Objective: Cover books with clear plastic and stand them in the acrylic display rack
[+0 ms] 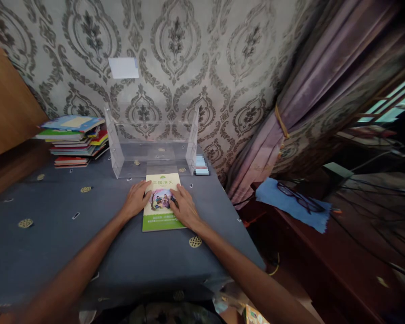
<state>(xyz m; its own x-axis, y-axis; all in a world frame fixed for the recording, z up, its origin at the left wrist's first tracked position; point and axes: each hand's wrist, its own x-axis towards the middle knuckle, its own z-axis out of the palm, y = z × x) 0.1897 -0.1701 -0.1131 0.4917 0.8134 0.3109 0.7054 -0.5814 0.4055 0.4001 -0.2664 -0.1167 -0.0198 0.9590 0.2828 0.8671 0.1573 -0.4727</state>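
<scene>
A thin paperback book (160, 221) with a cream and green cover, Chinese characters and a picture of several figures lies flat on the table. My left hand (137, 199) holds it by the left edge, fingertips at the cover's upper left. On the right side, my right hand (186, 209) has hold of the same book, its fingers slightly spread over the edge and part of the cover picture. What the undersides of the fingers do is hidden. Right behind the book's top edge stands a clear plastic rack (116, 155) with tall side panels.
A stack of books (72, 135) stands at the back left by a wooden panel (11, 105). A small light-blue item (201, 165) sits right of the rack. Glasses (300, 198) lie on a blue cloth (273, 198) on a dark red surface. A tied curtain (270, 148) hangs at right.
</scene>
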